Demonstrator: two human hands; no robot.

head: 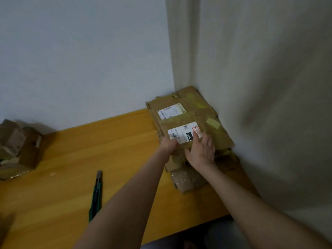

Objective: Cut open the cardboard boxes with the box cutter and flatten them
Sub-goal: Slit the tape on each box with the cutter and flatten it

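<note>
On the top sheet of cardboard, the fingers (208, 141) of the right hand (202, 151) lie straight and a little spread, palm down. They hold nothing; they only press on the flattened box (210, 130) just beside its white label (183, 133). This looks meant to keep the sheet flat and stop it springing back along its folds.

The left hand (168, 145) sits at the near left edge of the same sheet. Its fingers are curled so that only the knuckles show, and it seems to pinch that edge, though blur hides the fingertips. Gripping one side while the other palm presses down would let the person square the sheet up with what lies under it.

Beneath it is a pile (168, 105) of other flattened cardboard, pushed tight into the corner where the table (89, 150) meets the wall (80, 60), probably so the pieces stay together and leave the tabletop free to work on.

Neither hand is using the box cutter (96, 194). It lies on the table to the left of the left forearm, well apart from the pile, with its tip pointing away from the person. At the far left edge of the table are the boxes (19, 146) that have not yet been flattened. So I judge the task to be partly done, with the cutter left within reach for them.
</note>
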